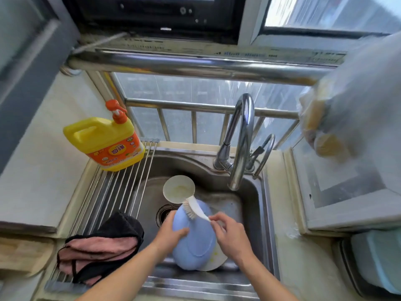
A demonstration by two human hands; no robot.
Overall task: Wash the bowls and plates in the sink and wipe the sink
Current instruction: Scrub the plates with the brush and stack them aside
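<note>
Two hands work over the steel sink (256, 192). The left hand (171, 230) grips a blue bowl (195, 240) by its left edge, with the thumb lying across the outside; the bowl is turned so that its underside and foot ring face up, and it is held above the near part of the basin. The right hand (227, 233) pinches the white handle of a dish brush (194, 208) between thumb and fingers, and the bristles touch the far edge of the blue bowl. Under the bowl, at its right, the rim of a white plate (217, 260) shows, with some yellow stains on it. Behind the brush, a round cream plate (179, 189) leans in the basin, also with a yellowish mark in the middle. The dark drain hole (163, 213) is just left of the bowl.

A curved chrome faucet (242, 137) stands at the far right corner of the sink, its spout over the basin; I see no water running. On the left, a roll-up rack of steel rods (121, 185) lies over the sink's edge. A yellow detergent bottle (104, 140) with an orange pump stands on its far end, and a folded pink and black cloth (97, 248) lies on its near end. At the far right a plastic bag (338, 118) hangs, blurred.
</note>
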